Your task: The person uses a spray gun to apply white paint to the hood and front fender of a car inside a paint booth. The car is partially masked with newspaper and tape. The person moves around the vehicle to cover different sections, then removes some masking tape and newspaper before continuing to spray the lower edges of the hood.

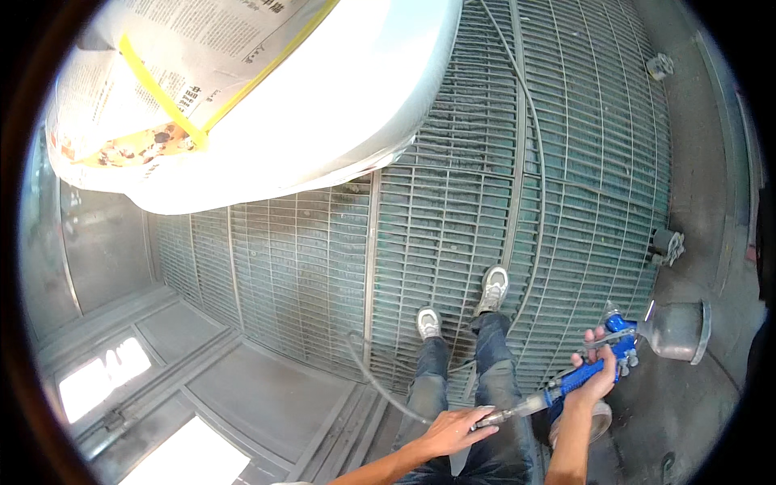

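My right hand (pixel 596 378) is wrapped round the handle of a blue spray gun (pixel 623 346), its fingers near the trigger. A grey cup (pixel 677 331) joins the gun and points to the right. From the handle's lower end a metal fitting (pixel 529 405) runs towards my left hand (pixel 454 432). That hand is closed on the hose connector (pixel 490 419) at the end of the fitting. A thin grey air hose (pixel 378 386) curves away to the left from the same hand. Part of the connector is hidden under my fingers.
A white car body part (pixel 347 105) stands at the far left, partly covered by newspaper (pixel 218 48) with yellow tape (pixel 153 86). Metal floor grating (pixel 453 218) lies under my shoes. A hose (pixel 537 133) crosses it. Grey panels (pixel 275 396) line the lower left.
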The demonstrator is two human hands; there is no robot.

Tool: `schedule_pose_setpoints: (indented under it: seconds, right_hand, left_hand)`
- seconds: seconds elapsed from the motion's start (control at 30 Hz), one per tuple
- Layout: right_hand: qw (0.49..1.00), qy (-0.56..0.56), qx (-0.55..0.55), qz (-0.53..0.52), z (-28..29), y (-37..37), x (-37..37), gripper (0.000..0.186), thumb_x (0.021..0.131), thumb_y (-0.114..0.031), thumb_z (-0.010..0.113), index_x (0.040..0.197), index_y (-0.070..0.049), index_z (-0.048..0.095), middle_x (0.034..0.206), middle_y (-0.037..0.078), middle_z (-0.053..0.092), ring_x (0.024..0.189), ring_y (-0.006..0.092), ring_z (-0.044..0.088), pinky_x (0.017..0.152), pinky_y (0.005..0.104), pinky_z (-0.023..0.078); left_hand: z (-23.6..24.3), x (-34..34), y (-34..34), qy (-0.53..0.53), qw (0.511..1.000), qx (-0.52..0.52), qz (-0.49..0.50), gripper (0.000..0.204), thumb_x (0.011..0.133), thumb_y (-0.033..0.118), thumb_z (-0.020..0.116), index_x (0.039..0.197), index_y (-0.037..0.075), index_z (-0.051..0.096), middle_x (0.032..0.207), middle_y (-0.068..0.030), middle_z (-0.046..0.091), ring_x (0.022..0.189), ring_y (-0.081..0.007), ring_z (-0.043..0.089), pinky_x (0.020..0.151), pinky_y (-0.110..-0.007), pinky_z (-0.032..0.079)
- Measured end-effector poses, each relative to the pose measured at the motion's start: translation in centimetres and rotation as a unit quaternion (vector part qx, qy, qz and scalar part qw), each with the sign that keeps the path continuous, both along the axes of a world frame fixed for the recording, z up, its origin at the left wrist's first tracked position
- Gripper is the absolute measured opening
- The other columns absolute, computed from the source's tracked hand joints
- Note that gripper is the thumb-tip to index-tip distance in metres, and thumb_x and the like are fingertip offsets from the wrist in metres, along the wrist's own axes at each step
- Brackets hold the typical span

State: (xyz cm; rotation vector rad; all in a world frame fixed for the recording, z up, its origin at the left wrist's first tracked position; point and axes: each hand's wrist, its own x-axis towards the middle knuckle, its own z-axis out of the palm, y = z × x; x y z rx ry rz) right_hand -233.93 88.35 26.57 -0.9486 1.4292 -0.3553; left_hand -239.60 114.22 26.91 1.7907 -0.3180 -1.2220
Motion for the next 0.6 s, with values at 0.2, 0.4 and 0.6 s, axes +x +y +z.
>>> schedule_pose_setpoints:
  seconds: [0.2, 0.4, 0.6]
  right_hand:
    - [0.993, 0.000, -0.025, -0.112, 1.7, -2.0, -9.1, 0.014, 0.096, -0.025, 0.059, 0.100, -0.011, 0.057, 0.083, 0.001, 0.054, 0.078, 0.0120, 0.054, 0.069, 0.0326, 0.050]
    - [0.912, -0.324, 0.074, -0.240, 6.7, -1.6, -14.3, 0.034, 0.103, -0.020, 0.046, 0.071, -0.012, 0.036, 0.063, -0.004, 0.030, 0.051, 0.0059, 0.030, 0.046, 0.0219, 0.028]
    - [0.881, -0.370, 0.041, -0.292, 7.6, -2.6, -21.6, 0.034, 0.100, -0.010, 0.046, 0.068, -0.013, 0.033, 0.060, -0.004, 0.029, 0.048, 0.0051, 0.028, 0.047, 0.0204, 0.030]
  left_hand:
    - [3.2, 0.7, -0.6, 0.016, 0.995, -0.053, -0.087, 0.051, 0.095, 0.037, 0.059, 0.141, 0.019, 0.047, 0.092, -0.0111, 0.069, 0.075, -0.0317, 0.066, 0.063, -0.039, 0.051]
    - [7.9, -2.0, -2.7, 0.007, 0.998, -0.051, -0.037, 0.040, 0.086, 0.035, 0.072, 0.120, 0.015, 0.067, 0.086, -0.0100, 0.072, 0.059, -0.0260, 0.066, 0.055, -0.033, 0.051]
    - [8.9, -4.8, -4.7, 0.131, 0.990, -0.041, -0.026, 0.028, 0.088, 0.023, 0.072, 0.109, 0.005, 0.069, 0.079, -0.0104, 0.070, 0.058, -0.0153, 0.062, 0.058, -0.028, 0.049]
